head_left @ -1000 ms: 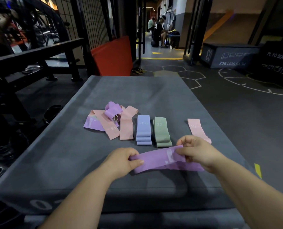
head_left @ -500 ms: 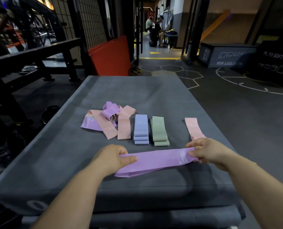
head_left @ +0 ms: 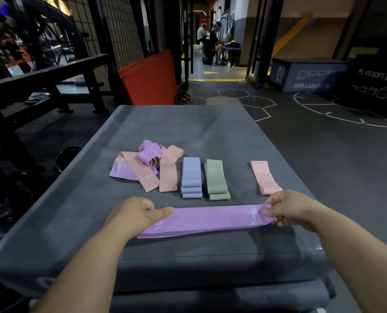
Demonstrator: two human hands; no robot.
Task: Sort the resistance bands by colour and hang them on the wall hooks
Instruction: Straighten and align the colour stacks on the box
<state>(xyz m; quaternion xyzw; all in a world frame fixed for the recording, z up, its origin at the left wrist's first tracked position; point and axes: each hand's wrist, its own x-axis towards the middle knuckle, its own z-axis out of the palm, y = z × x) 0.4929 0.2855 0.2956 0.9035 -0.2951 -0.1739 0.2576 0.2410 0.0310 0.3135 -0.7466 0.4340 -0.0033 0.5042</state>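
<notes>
Purple resistance band [head_left: 213, 219], printed "10" near its left end, is shown stretched flat and crosswise over the near part of a grey padded box [head_left: 188, 127], held at both ends. Its left end is pinched by the left hand [head_left: 133, 213], with the thumb laid on top and the fingers curled beneath. Its right end is gripped by the right hand [head_left: 294, 206], the thumb again on top and the fingers folded under the edge. Whether the band touches the padding or is lifted just off it cannot be told. Beyond the band, four groups are laid out in a row on the same surface. At the left, a loose tangle [head_left: 147, 168] of pink and purple bands is seen, with a curled purple loop resting on top. Just beside it to the right, a folded blue stack [head_left: 191, 177] marked "20" is placed, and close against that a folded green stack [head_left: 216, 179] marked "30". Well apart to the right, a single pink band [head_left: 264, 177] marked "15" is laid flat, its near end just beyond the right hand. Behind the box, an orange mat [head_left: 149, 80] is leant against a black mesh partition [head_left: 124, 35], and two soft boxes [head_left: 310, 74] lettered "PLYO SOFT BOX" are set on the floor at the right. Seated people [head_left: 210, 44] are visible far down the corridor.
</notes>
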